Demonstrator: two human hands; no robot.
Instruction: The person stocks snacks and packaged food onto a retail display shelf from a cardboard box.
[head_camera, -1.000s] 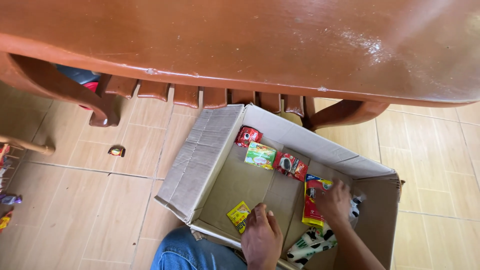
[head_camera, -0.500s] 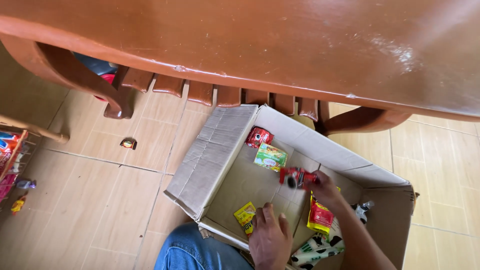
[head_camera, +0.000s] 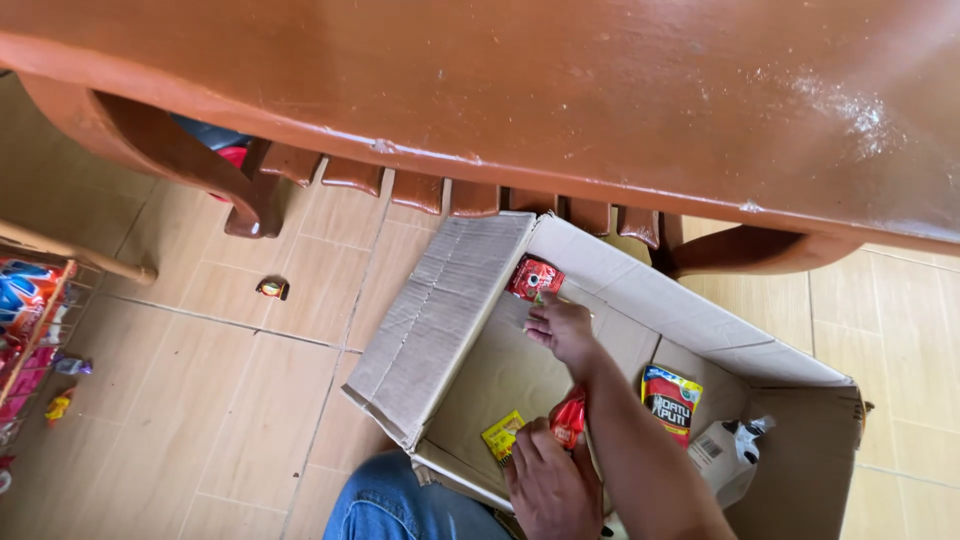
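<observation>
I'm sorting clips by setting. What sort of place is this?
Probably a small home shop or a living room used for stock: a carved reddish-brown wooden table on a beige tiled floor, a rack of colourful sachets at the left edge, and an open cardboard box of small packets.

Soft daylight, bright; glare on the table top (head_camera: 850, 110) at two o'clock; slight motion blur, edges bowed.
</observation>
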